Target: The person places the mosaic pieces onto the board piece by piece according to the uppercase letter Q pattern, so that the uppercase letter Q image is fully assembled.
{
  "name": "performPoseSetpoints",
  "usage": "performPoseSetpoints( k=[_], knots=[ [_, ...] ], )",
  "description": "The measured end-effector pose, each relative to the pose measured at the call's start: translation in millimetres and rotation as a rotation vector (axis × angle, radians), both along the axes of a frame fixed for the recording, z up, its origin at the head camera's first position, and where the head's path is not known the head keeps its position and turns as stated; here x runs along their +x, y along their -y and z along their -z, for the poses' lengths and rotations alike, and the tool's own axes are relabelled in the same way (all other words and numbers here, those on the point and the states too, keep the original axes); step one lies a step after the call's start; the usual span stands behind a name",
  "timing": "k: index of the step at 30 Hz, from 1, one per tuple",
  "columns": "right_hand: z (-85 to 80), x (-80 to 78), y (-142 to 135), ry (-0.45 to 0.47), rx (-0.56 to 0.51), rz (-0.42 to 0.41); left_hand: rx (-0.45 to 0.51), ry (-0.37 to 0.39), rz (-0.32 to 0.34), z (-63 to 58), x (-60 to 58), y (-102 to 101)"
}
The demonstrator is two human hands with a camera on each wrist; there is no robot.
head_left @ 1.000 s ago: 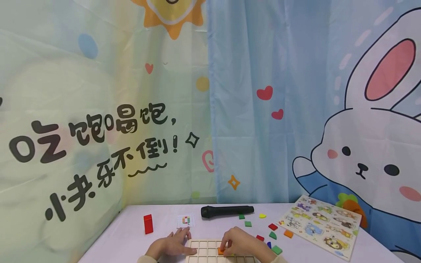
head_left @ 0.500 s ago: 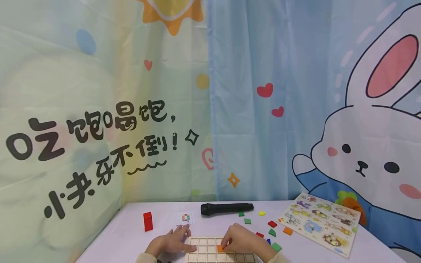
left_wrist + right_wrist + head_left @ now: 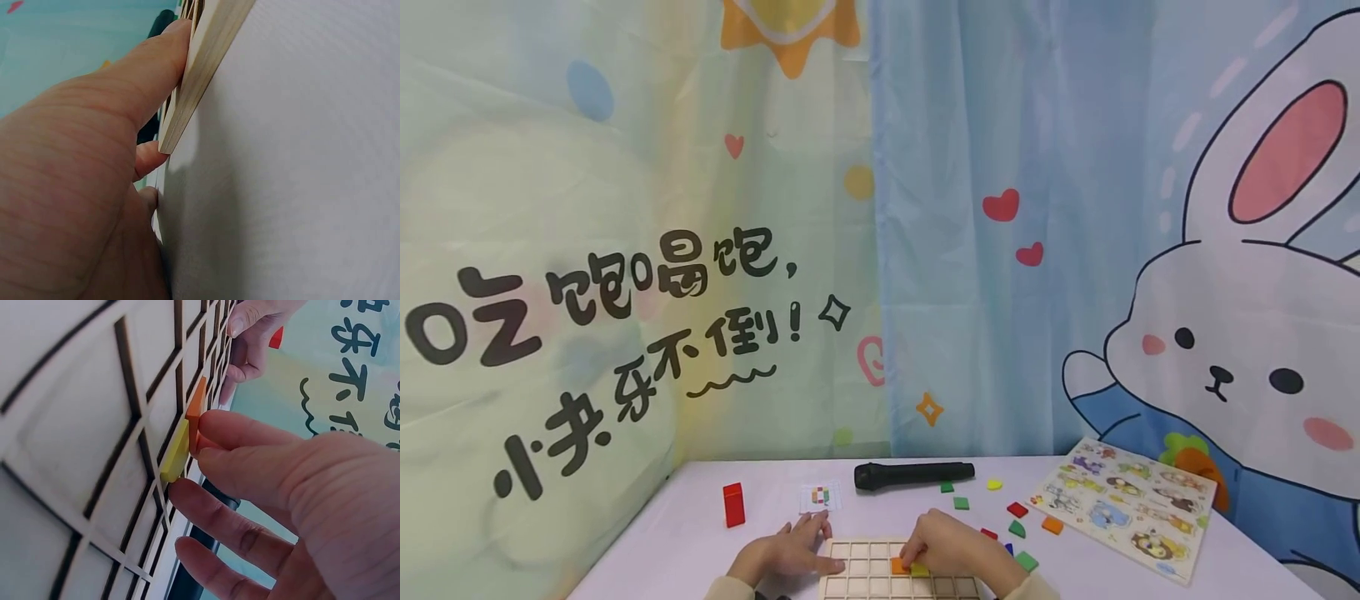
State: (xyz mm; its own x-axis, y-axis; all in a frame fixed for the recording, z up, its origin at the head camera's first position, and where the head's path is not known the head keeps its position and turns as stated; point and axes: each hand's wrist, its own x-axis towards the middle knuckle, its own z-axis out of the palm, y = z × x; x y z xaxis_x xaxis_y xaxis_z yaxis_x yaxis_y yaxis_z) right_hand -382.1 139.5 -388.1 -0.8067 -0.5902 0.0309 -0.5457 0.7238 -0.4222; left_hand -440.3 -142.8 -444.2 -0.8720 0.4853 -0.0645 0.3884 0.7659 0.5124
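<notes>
A pale wooden grid board [image 3: 857, 587] lies at the front of the table. My right hand [image 3: 951, 550] is over it, thumb and forefinger pinching a flat orange tile [image 3: 196, 406]. That tile stands a little raised at the grid, beside a yellow tile [image 3: 177, 453] that sits at a neighbouring cell. In the right wrist view the other right fingers are spread loosely near the grid. My left hand [image 3: 786, 557] rests at the board's left side. Its thumb [image 3: 147, 72] lies on the board and another fingertip touches the corner; most of its fingers are hidden there.
Behind the board lie a small printed pattern card [image 3: 820, 497] and a black microphone [image 3: 913, 476]. A red block [image 3: 733, 505] stands at left. Several loose coloured tiles, one green [image 3: 1026, 561], are scattered at right, before an animal puzzle board [image 3: 1127, 507].
The right fingers have shifted slightly at the orange tile, and more of the yellow tile shows below them. My left hand stays at the board's edge. The head view has tilted a little.
</notes>
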Motion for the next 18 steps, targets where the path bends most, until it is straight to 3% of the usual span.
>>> performPoseSetpoints(
  k=[2, 6, 18],
  knots=[
    [3.3, -0.3, 0.8, 0.025, -0.015, 0.003, 0.018, 0.004, 0.011, 10.6, -7.0, 4.0],
    [5.8, 0.1, 1.4, 0.044, -0.023, 0.006, 0.024, 0.02, 0.021, 16.9, -10.1, 6.3],
    [-1.0, 2.3, 3.2, -0.021, 0.056, -0.029, 0.021, 0.043, -0.001, 20.3, -25.1, 7.0]
  ],
)
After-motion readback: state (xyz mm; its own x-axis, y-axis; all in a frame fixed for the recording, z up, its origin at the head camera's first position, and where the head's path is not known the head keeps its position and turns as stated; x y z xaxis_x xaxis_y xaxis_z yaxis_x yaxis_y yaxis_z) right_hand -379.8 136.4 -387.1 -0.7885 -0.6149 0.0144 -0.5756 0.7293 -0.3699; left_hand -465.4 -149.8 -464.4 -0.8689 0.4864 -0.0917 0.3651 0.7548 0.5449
